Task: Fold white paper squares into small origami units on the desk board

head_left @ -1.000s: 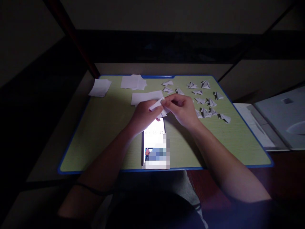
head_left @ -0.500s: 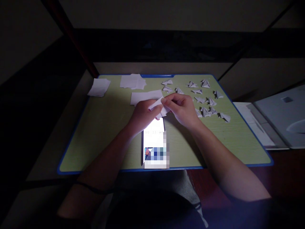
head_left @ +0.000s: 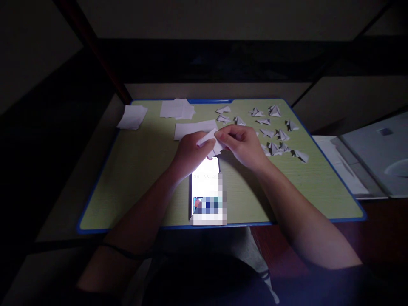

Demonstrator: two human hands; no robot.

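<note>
Between my two hands is a small folded white piece of paper [head_left: 208, 138], held just above the table. My left hand [head_left: 191, 154] grips its left side, thumb on top. The thumb and fingertips of my right hand [head_left: 244, 142] pinch its upper right edge. Directly below the hands lies a lit phone [head_left: 204, 185] with digits on its screen, its lower part pixelated. Behind the hands rests a white paper sheet [head_left: 191, 128], partly covered by them. Several small folded paper shapes [head_left: 274, 111] are spread on the right side of the table.
A paper stack [head_left: 132, 117] sits at the table's far left corner, and another pile of paper [head_left: 175, 109] lies near the back edge. The yellow-green table [head_left: 134, 187] has a blue rim. On the right, beyond the table, stands a pale open box-like object [head_left: 376, 148].
The folded paper and my fingers have shifted very slightly to the left. Both hands keep their grip, and the things on the table stay where they were.
</note>
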